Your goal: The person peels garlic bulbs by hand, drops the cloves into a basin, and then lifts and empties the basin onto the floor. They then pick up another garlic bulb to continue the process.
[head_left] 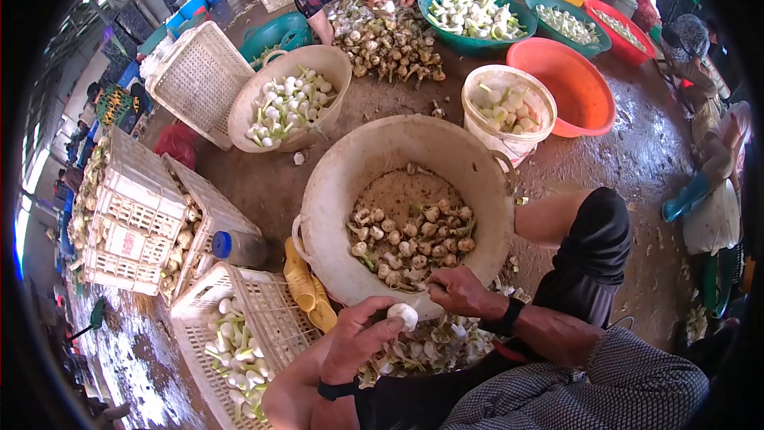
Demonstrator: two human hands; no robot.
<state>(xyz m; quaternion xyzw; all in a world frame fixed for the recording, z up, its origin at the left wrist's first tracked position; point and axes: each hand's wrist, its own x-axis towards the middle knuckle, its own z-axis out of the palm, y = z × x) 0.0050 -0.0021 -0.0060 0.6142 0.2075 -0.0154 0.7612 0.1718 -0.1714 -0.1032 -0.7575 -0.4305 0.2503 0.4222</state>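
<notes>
My left hand [360, 336] grips a peeled white garlic bulb [403, 316] between thumb and fingers, just in front of a large cream tub [330, 191]. Beside it, my right hand [468, 291] is closed in a fist at the tub's near rim. Whatever it holds is mostly hidden by the fingers. Inside the tub lie unpeeled brownish garlic bulbs [414, 245] and loose dirt. Below both hands, a heap of garlic skins and scraps [438, 348] covers the floor between my legs.
At left stand a crate [274, 306] with trimmed garlic, yellow shoes [309, 291], a lidded jar [243, 248] and stacked crates [131, 223]. Beyond are a garlic-filled basket [338, 72], a white bucket [509, 139] and an orange basin [585, 84]. Other people sit around the room.
</notes>
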